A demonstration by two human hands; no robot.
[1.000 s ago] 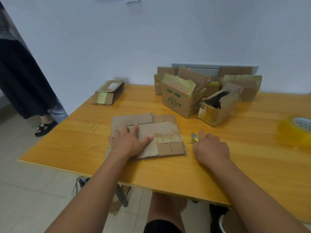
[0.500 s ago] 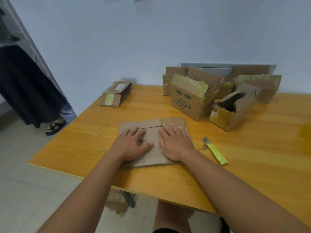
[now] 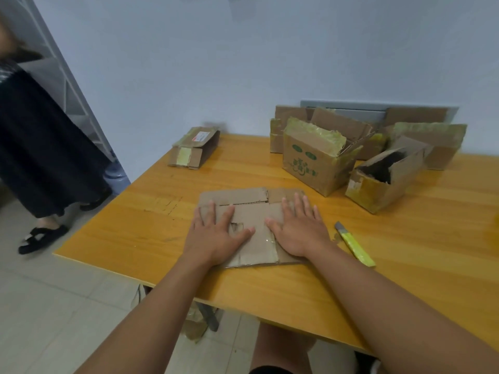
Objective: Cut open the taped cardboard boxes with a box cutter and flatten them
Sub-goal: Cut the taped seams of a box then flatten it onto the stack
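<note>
Green print on the printed box (image 3: 310,163) and the small box's label (image 3: 200,136) are both illegible

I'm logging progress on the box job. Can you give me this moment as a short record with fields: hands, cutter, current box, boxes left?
left hand: flat, pressing on the flattened box
right hand: flat, pressing on the same box
box cutter: lying on the table, right of the right hand, untouched
current box: lying flat near the front edge
boxes left: green-printed box and others at the back right; small taped box at the back left
</note>
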